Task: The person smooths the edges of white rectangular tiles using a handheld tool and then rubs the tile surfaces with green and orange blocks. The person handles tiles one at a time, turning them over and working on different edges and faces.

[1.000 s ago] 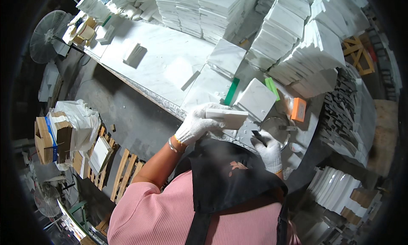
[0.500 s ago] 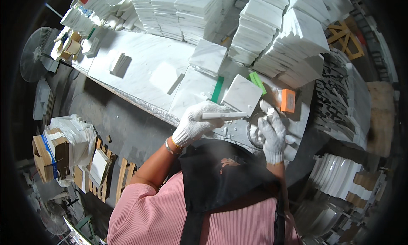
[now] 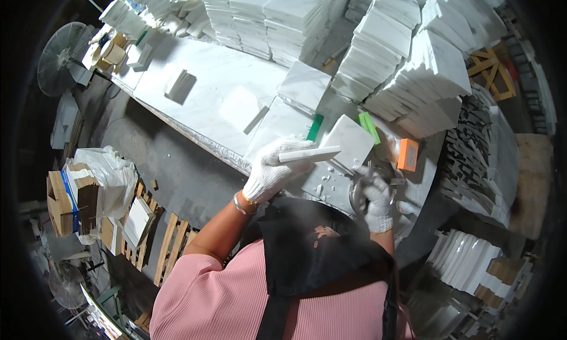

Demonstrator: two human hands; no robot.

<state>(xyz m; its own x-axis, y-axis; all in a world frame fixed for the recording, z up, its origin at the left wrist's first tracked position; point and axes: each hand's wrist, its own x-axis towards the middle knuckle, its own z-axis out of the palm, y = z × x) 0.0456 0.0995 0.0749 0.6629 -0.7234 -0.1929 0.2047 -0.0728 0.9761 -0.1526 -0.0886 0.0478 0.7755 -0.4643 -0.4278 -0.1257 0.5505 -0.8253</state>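
My left hand (image 3: 277,169), in a white knit glove, grips a white marble tile (image 3: 312,154) with its edge toward me. My right hand (image 3: 377,195), gloved alike, is closed over a round metal bowl (image 3: 355,199) that it partly covers. A thin greyish tool (image 3: 341,166) reaches from the right fingers toward the tile; its exact kind is unclear. Just beyond the hands lies a square marble tile (image 3: 349,138), flat on the table. White chips and crumbs are scattered between the hands.
Tall stacks of marble tiles (image 3: 289,21) stand along the back of the worktable (image 3: 207,74). An orange box (image 3: 407,154), a bright green block (image 3: 370,127) and a dark green strip (image 3: 315,127) lie near my hands. A fan (image 3: 62,59) and a wooden pallet (image 3: 171,245) are off left.
My right hand has drawn back over the bowl, and a thin tool now shows from its fingers. The tile in my left hand is tilted more. The whole view has shifted slightly.
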